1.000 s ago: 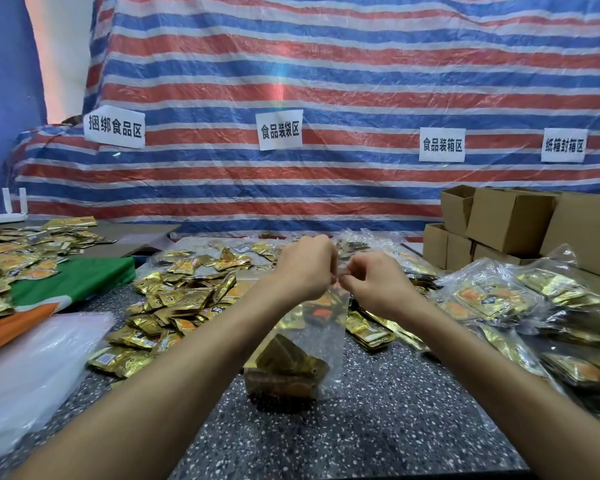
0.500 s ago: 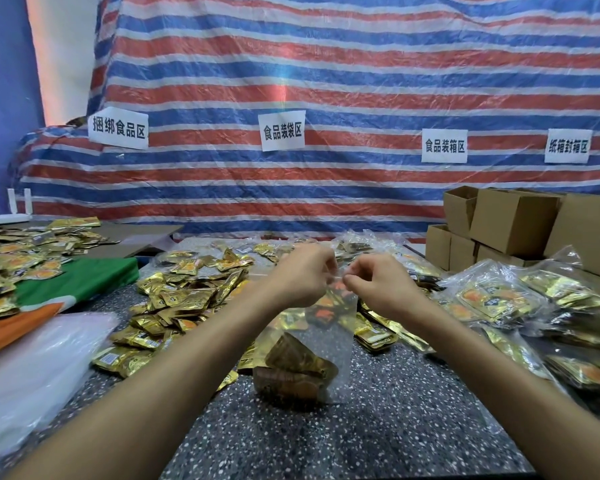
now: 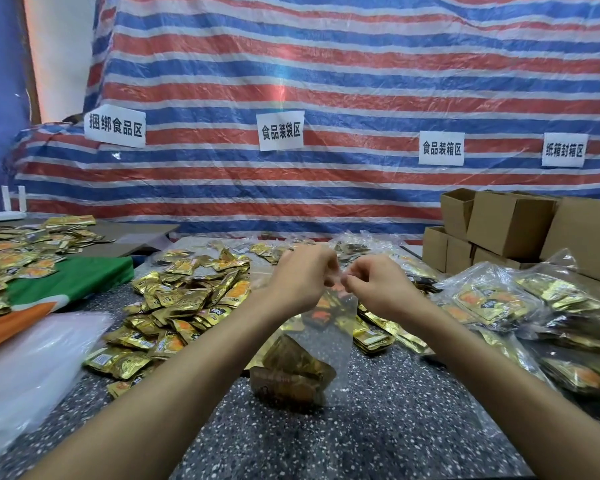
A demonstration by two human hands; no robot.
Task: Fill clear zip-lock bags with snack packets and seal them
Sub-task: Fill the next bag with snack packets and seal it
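Left hand and right hand each pinch the top edge of the clear zip-lock bag. The bag hangs just right of the loose packet pile, with snack packets at its bottom. Risk: uneven pressure may leave the zip partly open.

left hand: raised, fingers curled, pinching | right hand: raised, fingers curled, pinching | forearms converging

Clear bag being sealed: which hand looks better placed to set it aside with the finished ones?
Probably the right hand. Both hands pinch the top of the zip-lock bag, but the filled bags lie on the right; the left hand sits nearer the loose packets.
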